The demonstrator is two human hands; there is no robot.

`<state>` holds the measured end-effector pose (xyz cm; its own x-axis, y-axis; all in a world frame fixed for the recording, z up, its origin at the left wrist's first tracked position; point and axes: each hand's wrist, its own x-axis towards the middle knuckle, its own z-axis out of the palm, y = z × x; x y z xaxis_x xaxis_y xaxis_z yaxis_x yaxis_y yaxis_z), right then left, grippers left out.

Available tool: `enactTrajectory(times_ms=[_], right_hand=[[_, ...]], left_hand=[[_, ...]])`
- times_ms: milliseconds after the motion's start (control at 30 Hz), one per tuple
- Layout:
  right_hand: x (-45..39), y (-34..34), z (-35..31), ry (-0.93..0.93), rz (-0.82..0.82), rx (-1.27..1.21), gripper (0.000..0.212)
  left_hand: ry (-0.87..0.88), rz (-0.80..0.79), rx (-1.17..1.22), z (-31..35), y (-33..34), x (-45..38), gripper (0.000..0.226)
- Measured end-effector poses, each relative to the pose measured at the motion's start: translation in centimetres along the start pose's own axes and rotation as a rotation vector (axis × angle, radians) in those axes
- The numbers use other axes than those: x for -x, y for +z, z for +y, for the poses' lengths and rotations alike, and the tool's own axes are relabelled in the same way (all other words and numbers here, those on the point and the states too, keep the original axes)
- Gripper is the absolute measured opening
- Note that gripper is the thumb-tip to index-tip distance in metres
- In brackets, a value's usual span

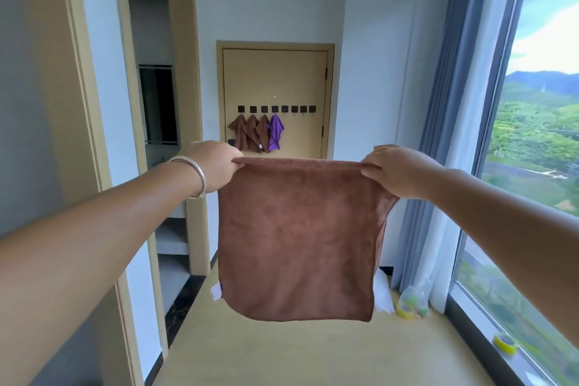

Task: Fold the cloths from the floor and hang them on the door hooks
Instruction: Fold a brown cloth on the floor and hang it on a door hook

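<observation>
Brown cloth [297,235] is held up in mid-air, stretched between both hands. Left hand [216,166] is clenched on the top left corner; right hand [394,171] is clenched on the top right corner, fingers [371,170] curled over the hem. Top edge is pulled taut between the fingers; the rest hangs limp below them, with a white tag [216,291] at the lower left corner. A second layer shows along the right edge, so it is judged already folded once.

Handling, judged: light, soft, plush, no stiffness, not fragile. It will sag wherever unsupported, so corners and the hem are the places to be gripped.

Beyond the fingers: door [275,78] with a row of hooks [294,109]. Three brown cloths [250,133] and a purple cloth [275,131] are hung on the left four; the right four are free.
</observation>
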<state>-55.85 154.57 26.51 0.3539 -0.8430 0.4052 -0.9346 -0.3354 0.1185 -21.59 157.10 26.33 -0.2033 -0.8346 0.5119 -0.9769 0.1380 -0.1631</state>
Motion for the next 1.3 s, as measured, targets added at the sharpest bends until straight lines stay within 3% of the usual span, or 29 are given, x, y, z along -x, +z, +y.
enactTrajectory(times_ms=[133,633,1300], right_hand=[[-0.2,-0.7,0.6,0.005,0.029,0.014,0.034],[-5.0,0.0,1.2,0.004,0.037,0.054,0.041],[-28.2,9.1,-2.1,0.04,0.062,0.059,0.04]], left_hand=[[0.03,0.075,-0.064,0.4,-0.6,-0.5,0.038],[-0.055,-0.008,-0.175,-1.4,-0.5,-3.8,0.041],[-0.02,-0.03,-0.037,-18.2,12.3,-20.1,0.046]])
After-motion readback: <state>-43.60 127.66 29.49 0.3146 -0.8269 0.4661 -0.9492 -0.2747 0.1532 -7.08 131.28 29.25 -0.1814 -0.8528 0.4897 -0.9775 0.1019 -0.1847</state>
